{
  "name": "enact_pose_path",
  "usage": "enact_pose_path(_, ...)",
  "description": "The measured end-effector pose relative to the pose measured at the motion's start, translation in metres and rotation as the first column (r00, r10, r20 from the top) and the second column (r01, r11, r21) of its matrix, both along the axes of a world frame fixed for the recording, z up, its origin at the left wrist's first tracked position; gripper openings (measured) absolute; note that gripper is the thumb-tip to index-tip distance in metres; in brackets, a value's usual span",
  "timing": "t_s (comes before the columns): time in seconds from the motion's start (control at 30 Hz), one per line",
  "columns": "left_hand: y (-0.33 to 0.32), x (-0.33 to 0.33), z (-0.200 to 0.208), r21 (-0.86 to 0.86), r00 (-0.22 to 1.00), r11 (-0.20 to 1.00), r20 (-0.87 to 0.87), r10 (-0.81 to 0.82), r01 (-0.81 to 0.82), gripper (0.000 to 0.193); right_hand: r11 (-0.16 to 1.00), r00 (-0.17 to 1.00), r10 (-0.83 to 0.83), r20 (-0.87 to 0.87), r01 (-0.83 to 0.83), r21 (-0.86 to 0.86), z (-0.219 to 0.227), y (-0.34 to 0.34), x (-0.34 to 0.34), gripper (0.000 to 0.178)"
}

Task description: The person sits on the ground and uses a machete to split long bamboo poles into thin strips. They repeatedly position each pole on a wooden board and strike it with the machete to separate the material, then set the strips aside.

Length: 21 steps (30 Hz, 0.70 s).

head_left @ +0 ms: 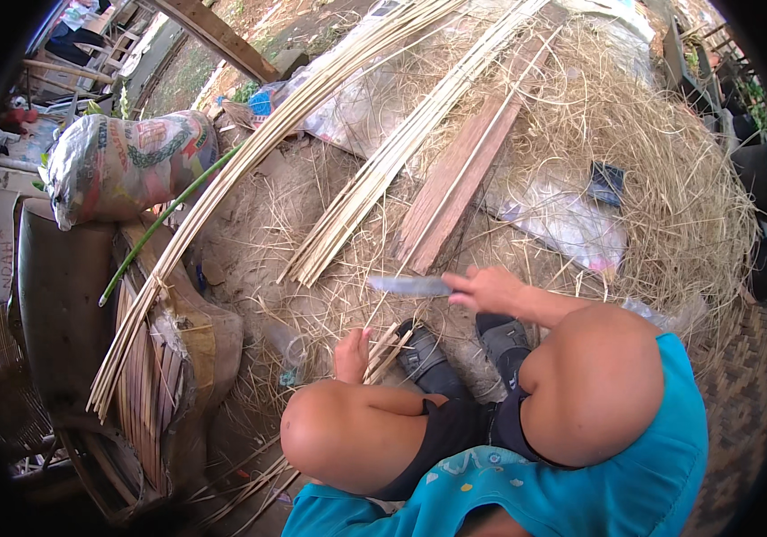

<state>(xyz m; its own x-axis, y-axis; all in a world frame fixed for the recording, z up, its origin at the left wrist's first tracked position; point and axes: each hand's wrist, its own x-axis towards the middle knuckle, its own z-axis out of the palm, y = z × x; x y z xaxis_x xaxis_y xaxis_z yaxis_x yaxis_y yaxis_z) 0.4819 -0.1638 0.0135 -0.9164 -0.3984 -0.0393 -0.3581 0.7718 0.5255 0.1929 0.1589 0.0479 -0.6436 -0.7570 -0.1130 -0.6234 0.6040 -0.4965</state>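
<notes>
My right hand (488, 291) grips a knife (408, 285) by its handle, the broad grey blade pointing left above the ground. Closed and low by my left knee, my left hand (352, 355) pinches the near end of a thin bamboo strip (466, 161). That strip runs away from me along a brown wooden plank (464, 174) lying on the ground. A few short split pieces (387, 352) lie between my left hand and my shoe. Left of the plank rests a bundle of pale bamboo strips (374, 192).
A longer strip bundle (222, 183) and a green stalk (168, 215) lean across a worn wooden seat (209, 349) at left. Behind it is a stuffed woven sack (132, 161). Curly shavings (670, 170) heap up at right, beside woven matting (746, 403).
</notes>
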Motion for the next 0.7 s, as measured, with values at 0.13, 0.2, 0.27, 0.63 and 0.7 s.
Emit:
enact_pose_path(0.13,0.018,0.036,0.081,-0.127,0.870,0.980,0.453,0.196,-0.154,0.037,0.744,0.740,-0.642,-0.200,0.665,0.072,-0.020,0.128,-0.163,0.042)
enact_pose_path(0.2,0.005,0.035,0.096,0.090,0.846,0.964,0.505,0.173,-0.251,0.037,0.626,0.603,-0.742,-0.293,0.780,0.020,-0.006,0.154,-0.194,0.041)
enact_pose_path(0.27,-0.023,0.059,0.056,0.145,0.932,0.989,0.351,-0.086,0.037,0.037,0.721,0.714,-0.686,-0.136,0.693,0.001,0.003,0.117,-0.172,0.041)
enact_pose_path(0.63,0.014,-0.054,0.007,-0.066,0.934,0.959,0.254,-0.250,0.275,0.037,0.927,0.922,-0.375,-0.091,0.376,-0.013,-0.019,0.067,-0.086,0.041)
enact_pose_path(0.7,0.008,-0.040,0.016,-0.009,0.926,0.974,0.313,-0.211,0.224,0.038,0.733,0.722,-0.665,-0.192,0.680,0.019,-0.010,0.114,-0.149,0.040)
